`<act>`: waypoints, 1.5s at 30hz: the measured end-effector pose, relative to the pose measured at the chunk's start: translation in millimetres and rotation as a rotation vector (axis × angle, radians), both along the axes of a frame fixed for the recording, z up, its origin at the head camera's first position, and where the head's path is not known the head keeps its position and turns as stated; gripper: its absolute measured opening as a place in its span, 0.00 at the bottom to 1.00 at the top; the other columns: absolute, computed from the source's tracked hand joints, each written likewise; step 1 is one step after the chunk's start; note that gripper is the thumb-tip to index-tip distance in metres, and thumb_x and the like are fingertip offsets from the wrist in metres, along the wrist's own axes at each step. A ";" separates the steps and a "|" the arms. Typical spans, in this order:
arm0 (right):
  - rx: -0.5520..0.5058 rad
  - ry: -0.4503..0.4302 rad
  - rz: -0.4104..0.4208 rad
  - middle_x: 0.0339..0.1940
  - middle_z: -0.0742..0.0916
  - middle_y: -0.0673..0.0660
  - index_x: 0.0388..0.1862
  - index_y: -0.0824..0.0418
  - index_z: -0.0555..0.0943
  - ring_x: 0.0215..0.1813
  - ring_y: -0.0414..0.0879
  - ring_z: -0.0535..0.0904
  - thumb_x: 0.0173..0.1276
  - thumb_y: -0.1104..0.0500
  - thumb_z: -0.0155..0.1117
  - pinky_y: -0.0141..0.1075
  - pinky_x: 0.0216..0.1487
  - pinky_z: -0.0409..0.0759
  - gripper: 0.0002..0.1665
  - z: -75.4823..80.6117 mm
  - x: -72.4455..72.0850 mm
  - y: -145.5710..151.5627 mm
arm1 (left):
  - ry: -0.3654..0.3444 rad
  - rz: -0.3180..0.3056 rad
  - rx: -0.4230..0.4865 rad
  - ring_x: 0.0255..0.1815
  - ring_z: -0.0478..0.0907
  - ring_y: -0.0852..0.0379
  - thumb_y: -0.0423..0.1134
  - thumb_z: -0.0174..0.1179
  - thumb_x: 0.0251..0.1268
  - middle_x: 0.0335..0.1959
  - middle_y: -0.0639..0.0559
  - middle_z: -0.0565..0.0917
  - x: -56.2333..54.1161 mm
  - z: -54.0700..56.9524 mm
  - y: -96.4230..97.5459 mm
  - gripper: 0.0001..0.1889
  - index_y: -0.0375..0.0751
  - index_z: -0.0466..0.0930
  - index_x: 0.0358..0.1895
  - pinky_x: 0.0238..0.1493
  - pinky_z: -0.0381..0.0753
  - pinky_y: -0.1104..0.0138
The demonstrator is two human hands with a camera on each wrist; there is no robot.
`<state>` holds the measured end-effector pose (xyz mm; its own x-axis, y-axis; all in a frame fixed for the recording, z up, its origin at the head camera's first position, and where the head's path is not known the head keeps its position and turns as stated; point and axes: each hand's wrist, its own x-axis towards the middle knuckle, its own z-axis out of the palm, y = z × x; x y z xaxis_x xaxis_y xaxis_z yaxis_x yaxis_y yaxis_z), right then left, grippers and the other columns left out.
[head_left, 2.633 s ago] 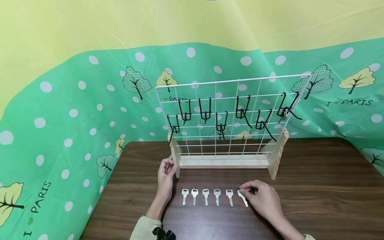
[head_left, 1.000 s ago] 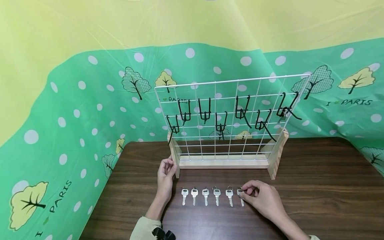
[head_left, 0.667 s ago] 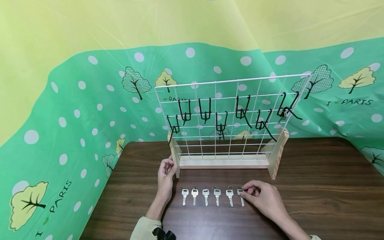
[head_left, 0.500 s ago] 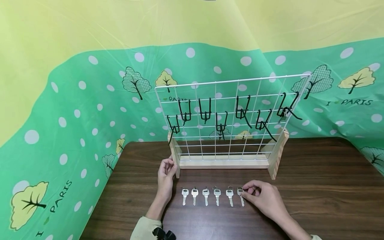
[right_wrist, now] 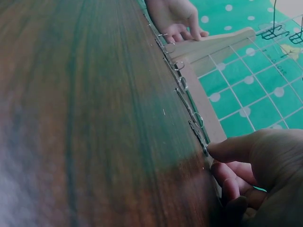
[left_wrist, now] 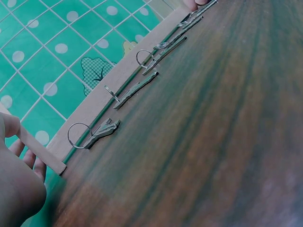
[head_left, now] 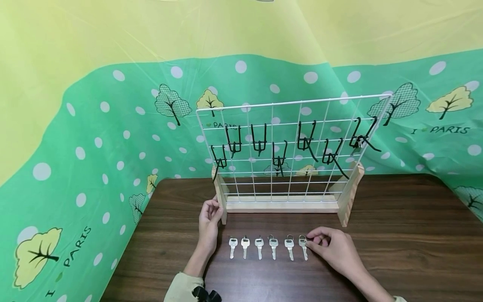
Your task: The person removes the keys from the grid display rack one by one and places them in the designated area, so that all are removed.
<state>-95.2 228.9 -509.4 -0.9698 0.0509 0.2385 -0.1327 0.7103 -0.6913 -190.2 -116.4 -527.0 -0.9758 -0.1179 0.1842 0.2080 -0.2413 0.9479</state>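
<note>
My left hand (head_left: 209, 222) grips the left wooden leg (head_left: 224, 214) of a white wire grid rack (head_left: 281, 205), thumb and fingers on either side of it. Several silver keys (head_left: 258, 247), each with a small ring, lie in a row on the table before the rack. At the row's right end my right hand (head_left: 337, 249) stays low by the last key (head_left: 303, 247), thumb tip at the edge of its head. In the right wrist view, the thumb (right_wrist: 232, 149) meets that key's head, with the other fingers loosely bent below.
Several black double-prong hooks (head_left: 279, 155) hang on the grid, prongs pointing forward. Something small and silvery (head_left: 360, 143) hangs at the upper right hook. A green and yellow printed cloth (head_left: 113, 96) rises behind the dark wooden table (head_left: 407, 235).
The rightmost key has turned from a slant to nearly straight, in line with the row. My right thumb and fingertips have drawn slightly right off it. My left hand holds its place.
</note>
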 end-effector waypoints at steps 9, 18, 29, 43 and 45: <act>-0.083 0.035 0.034 0.25 0.83 0.39 0.35 0.53 0.91 0.28 0.30 0.73 0.61 0.67 0.85 0.28 0.28 0.73 0.11 -1.9 -0.9 6.6 | -0.006 0.009 -0.004 0.76 0.73 0.51 0.21 0.56 0.80 0.80 0.25 0.70 -0.5 -2.0 -0.1 0.05 0.25 0.70 0.50 0.66 0.77 0.73; -0.164 0.059 0.018 0.28 0.86 0.42 0.39 0.56 0.92 0.28 0.33 0.76 0.67 0.68 0.81 0.27 0.29 0.75 0.08 9.5 -0.4 11.0 | -0.010 0.012 0.004 0.77 0.72 0.48 0.21 0.56 0.80 0.80 0.25 0.70 0.0 -0.4 0.2 0.05 0.28 0.71 0.49 0.66 0.77 0.73; -0.189 0.118 -0.071 0.29 0.87 0.45 0.43 0.60 0.92 0.29 0.35 0.77 0.72 0.66 0.78 0.27 0.29 0.74 0.03 42.7 -0.2 14.0 | 0.000 0.008 0.008 0.73 0.75 0.58 0.21 0.57 0.80 0.79 0.25 0.70 0.0 0.5 0.6 0.07 0.22 0.68 0.51 0.66 0.77 0.73; -0.367 0.272 -0.232 0.25 0.86 0.42 0.45 0.67 0.92 0.24 0.34 0.73 0.73 0.71 0.75 0.25 0.25 0.70 0.04 75.4 -7.6 18.1 | 0.006 0.006 0.007 0.73 0.75 0.57 0.22 0.58 0.80 0.79 0.25 0.70 -0.3 -1.1 0.1 0.07 0.23 0.69 0.51 0.66 0.78 0.73; -0.407 0.296 -0.253 0.24 0.86 0.42 0.45 0.69 0.91 0.23 0.33 0.72 0.73 0.72 0.75 0.25 0.23 0.69 0.05 81.1 -9.9 19.5 | 0.009 0.003 0.004 0.74 0.75 0.55 0.22 0.58 0.80 0.79 0.25 0.70 -0.3 -1.3 0.1 0.08 0.22 0.69 0.51 0.66 0.78 0.73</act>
